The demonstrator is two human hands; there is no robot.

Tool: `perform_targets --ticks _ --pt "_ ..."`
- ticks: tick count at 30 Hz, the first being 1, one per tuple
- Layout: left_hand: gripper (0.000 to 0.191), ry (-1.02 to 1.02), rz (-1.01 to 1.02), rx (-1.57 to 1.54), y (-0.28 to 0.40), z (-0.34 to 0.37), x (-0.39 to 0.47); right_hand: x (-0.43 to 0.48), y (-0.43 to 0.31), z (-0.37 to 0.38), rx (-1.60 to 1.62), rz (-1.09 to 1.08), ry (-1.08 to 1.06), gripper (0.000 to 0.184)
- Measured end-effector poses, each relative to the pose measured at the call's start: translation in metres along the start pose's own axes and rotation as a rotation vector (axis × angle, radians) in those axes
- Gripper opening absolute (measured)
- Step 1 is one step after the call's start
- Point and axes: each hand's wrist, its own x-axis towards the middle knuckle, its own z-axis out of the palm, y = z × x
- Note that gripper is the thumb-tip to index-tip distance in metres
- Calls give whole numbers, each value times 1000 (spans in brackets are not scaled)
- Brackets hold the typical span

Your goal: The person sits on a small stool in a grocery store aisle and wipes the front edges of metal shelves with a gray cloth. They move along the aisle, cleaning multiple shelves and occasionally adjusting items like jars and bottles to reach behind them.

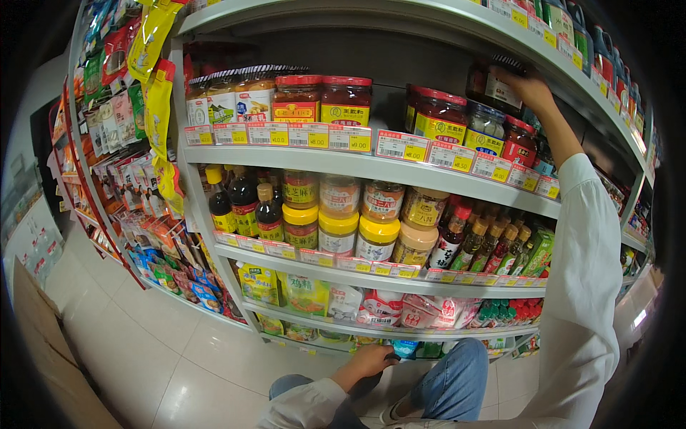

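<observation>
On the upper shelf at the right, my right hand (522, 88) is closed around a dark glass jar (496, 88) with a striped lid, above the front row of jars. Below it stand a jar with a blue lid (484, 128) and a red-lidded jar (519, 142). To their left is a red-lidded jar with a yellow label (440, 115). A gap separates these from two more red-lidded jars, one of them a jar of fermented bean curd (346, 102). Low down, near my knees, my left hand (372, 360) is curled around a small dark object that I cannot make out.
Price tags line the metal shelf edge (321, 158). Lower shelves hold sesame paste jars (338, 233), sauce bottles (477, 244) and seasoning bags (305, 295). Yellow packets (161, 107) hang at the left upright. A cardboard box (48, 343) stands at lower left.
</observation>
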Motion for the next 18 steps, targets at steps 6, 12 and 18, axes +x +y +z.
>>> perform_targets --ticks 6,12,18 --pt "33 14 -38 -37 -4 -3 1 -14 -17 2 -73 -73 94 96" --pt "31 13 -72 -24 -6 -10 3 -10 -13 -1 -13 -26 -1 92" --pt "31 16 -47 -13 -4 -10 -1 -23 -11 -7 117 -80 27 87"
